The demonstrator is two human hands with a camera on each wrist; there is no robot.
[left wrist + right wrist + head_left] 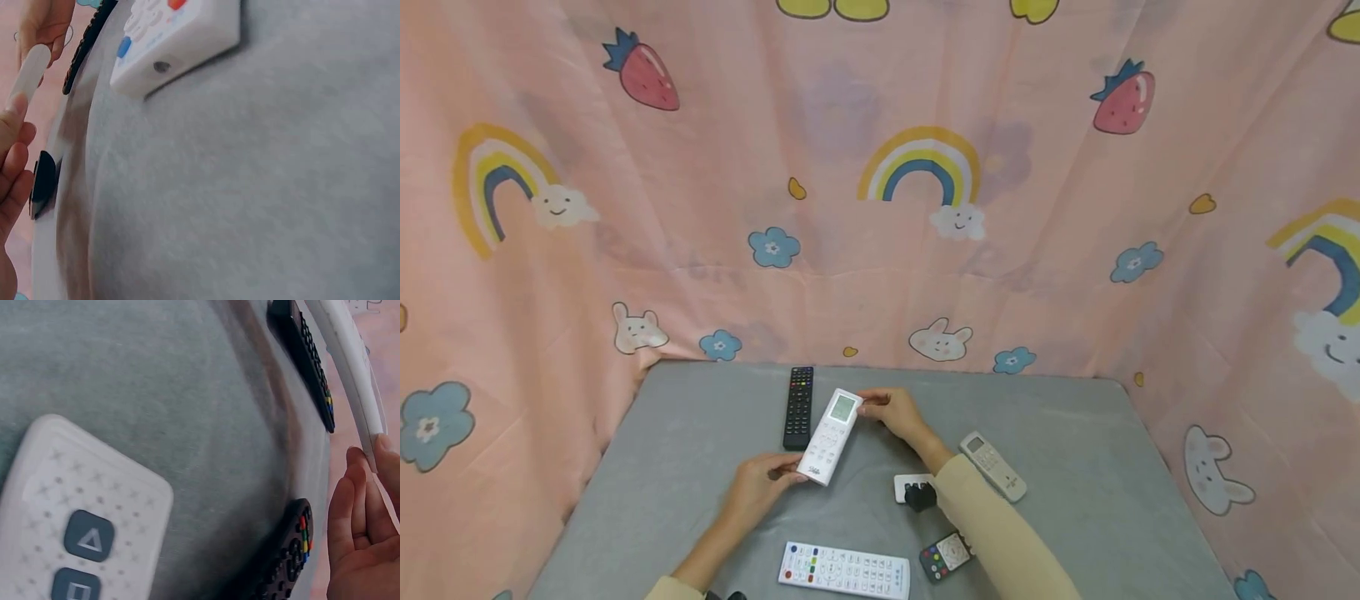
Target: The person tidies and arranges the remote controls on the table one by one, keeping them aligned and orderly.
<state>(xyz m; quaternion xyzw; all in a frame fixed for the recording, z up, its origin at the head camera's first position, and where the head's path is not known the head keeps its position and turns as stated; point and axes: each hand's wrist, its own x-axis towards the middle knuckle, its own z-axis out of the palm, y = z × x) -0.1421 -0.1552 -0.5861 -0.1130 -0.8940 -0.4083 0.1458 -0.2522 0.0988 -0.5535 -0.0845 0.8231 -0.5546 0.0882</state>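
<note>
Both hands hold a white remote control with a small screen (831, 437), tilted above the grey table. My left hand (762, 485) pinches its lower end between thumb and fingers, and my right hand (895, 414) pinches its upper right corner. In the left wrist view the remote shows edge-on, with the left thumb on it. From the right wrist, its side (353, 372) runs down to the right thumb and fingers (369, 519). Just behind and left of it lies a black remote (798, 408).
On the grey table (715, 425) lie a white remote with coloured buttons (846, 572) in front, a dark remote (946, 557) partly under the right sleeve, a small white remote (87, 506), and a pale remote with a screen (992, 465) at right. Patterned pink cloth (820, 292) hangs behind.
</note>
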